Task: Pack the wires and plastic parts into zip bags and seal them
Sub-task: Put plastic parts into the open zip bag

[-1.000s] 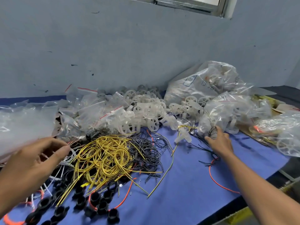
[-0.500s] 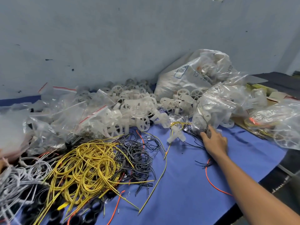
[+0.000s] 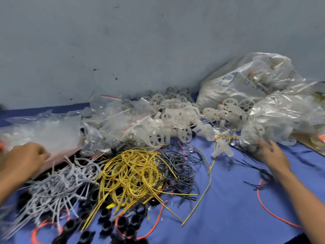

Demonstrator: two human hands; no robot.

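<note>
Rests the left hand [image 3: 26, 159] on a flat stack of clear zip bags [image 3: 45, 136] by the left edge of the table [image 3: 228, 213], fingers [image 3: 41, 154] bent down over the stack's near side; cannot tell whether pinching a bag or only pressing.

Holds the right hand [image 3: 271, 155] out toward the right edge, blurred, fingers [image 3: 263, 145] straight and spread, gripping nothing, tips at a bulging bag [image 3: 281, 117] full of pale wheels.

In the middle of the table: a loose tangle of yellow wires [image 3: 133, 173], thin and looped. Touching it on the left, white wires [image 3: 58, 185], kinked and blurred. Touching it on the right, finer black wires [image 3: 181, 166], with stray strands trailing under the right hand. By the right edge, one orange wire [image 3: 269, 213] curving beneath the right forearm.

Along the near edge: black plastic parts [image 3: 121, 224], ring-shaped, partly under the wires.

Along the far edge, against the wall [image 3: 140, 50]: a loose heap of white plastic wheels [image 3: 175, 118], spoked and translucent; just left of it, small packed bags [image 3: 123, 124] with red strips at the mouth. In the far right corner: a large crumpled bag [image 3: 246, 80].
</note>
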